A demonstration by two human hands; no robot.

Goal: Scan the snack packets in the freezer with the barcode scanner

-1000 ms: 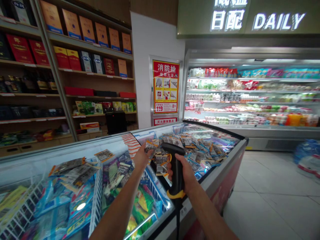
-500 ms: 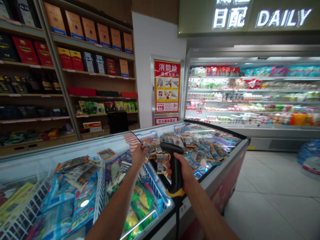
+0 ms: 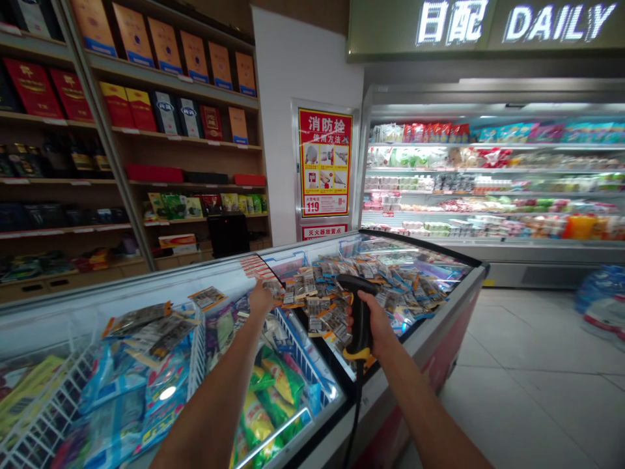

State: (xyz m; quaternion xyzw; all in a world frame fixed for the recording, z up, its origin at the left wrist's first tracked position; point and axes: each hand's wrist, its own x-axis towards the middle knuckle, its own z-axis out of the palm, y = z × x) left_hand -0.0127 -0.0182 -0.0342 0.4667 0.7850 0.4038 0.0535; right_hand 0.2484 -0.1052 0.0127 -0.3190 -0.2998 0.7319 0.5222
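Note:
A black barcode scanner (image 3: 360, 324) with yellow trim stands upright in my right hand (image 3: 379, 326), fingers wrapped round its handle. Its cable hangs down in front of the freezer. My left hand (image 3: 262, 298) is closed on a small snack packet (image 3: 274, 289), whose printed face shows just right of the fingers; the fingertips are partly hidden. Many similar grey and orange packets (image 3: 319, 306) lie spread on the freezer's glass lid (image 3: 336, 251), below and behind the scanner. More packets (image 3: 153, 329) lie in a pile at the left.
The chest freezer's frame (image 3: 469, 280) runs across the front, with white wire baskets (image 3: 195, 365) and bagged goods (image 3: 278, 391) inside. Boxed goods fill shelves (image 3: 185, 85) at the left. A lit refrigerated display (image 3: 488, 195) stands behind, and wrapped bottles (image 3: 603, 303) sit on the floor at right.
My left hand has moved left with the packet, away from the spread packets. My right hand has carried the scanner a little to the right. The view has shifted slightly.

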